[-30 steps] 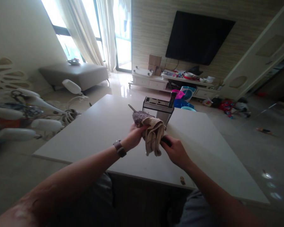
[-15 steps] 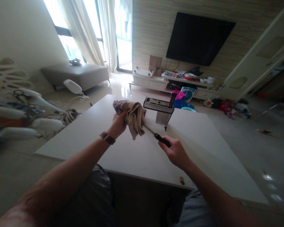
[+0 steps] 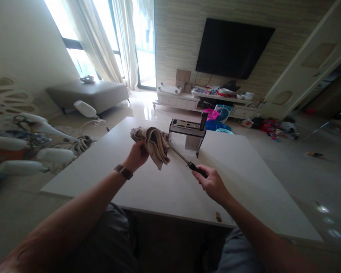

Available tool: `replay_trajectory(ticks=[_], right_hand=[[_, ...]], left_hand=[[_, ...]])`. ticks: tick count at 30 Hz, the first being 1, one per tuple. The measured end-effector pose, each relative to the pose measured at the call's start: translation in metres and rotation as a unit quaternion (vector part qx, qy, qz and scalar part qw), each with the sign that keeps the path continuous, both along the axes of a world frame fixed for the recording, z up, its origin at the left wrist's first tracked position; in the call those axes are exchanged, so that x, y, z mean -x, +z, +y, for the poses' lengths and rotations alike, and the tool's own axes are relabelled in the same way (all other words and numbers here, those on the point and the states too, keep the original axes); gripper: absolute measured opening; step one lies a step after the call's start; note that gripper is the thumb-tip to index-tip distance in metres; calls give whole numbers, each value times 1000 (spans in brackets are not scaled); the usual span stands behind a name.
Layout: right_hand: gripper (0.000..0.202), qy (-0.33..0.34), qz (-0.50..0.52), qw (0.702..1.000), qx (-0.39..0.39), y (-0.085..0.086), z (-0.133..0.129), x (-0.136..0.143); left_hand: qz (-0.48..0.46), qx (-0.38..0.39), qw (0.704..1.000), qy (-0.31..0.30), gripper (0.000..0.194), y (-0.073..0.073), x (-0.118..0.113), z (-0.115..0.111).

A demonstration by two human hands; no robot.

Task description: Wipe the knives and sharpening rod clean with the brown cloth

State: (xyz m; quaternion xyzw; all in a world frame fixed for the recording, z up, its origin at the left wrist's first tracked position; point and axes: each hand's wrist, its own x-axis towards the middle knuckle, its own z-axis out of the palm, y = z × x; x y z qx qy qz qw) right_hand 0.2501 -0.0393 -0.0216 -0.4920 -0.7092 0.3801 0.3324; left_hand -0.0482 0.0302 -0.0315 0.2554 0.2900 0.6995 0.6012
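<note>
My left hand point(image 3: 138, 154), with a brown watch on the wrist, is closed on a folded beige and grey cloth point(image 3: 155, 146) above the white table. My right hand point(image 3: 211, 182) grips the black handle of a thin metal rod point(image 3: 179, 154). The rod slants up and to the left, and its far end is hidden in the cloth. Just behind, a metal knife block point(image 3: 187, 127) stands on the table with one black handle point(image 3: 203, 121) sticking up from it.
The white table point(image 3: 165, 197) bears a small yellow and dark object point(image 3: 218, 217) by its near edge. Left of it are white lamp arms point(image 3: 57, 155). Beyond stand a grey bench point(image 3: 88, 94), pink and blue baskets point(image 3: 216, 125) and a low cabinet point(image 3: 177, 101).
The cloth and my left hand have shifted slightly left along the rod, and more of the metal now shows between cloth and handle. The view has moved a little.
</note>
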Motion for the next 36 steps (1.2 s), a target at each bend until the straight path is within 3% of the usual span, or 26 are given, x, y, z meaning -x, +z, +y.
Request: replay_trajectory(ticks=[6,13,23,36], right_hand=[[25,-16,-7,999,-29,-1,1,5],[22,23,-45,995,-84,4,2,11],[37,76,4,997,34,3,1,8],[21,11,-49,998,-34,2,6,10]], left_hand=[[31,28,994,-103,39,-11,-42,-20],[57,-5,995,-83,43,-14,-87,-37],[63,15,996,-61,42,-11,-83,-36],[49,-13,999,-2,50,0,-65,-22]])
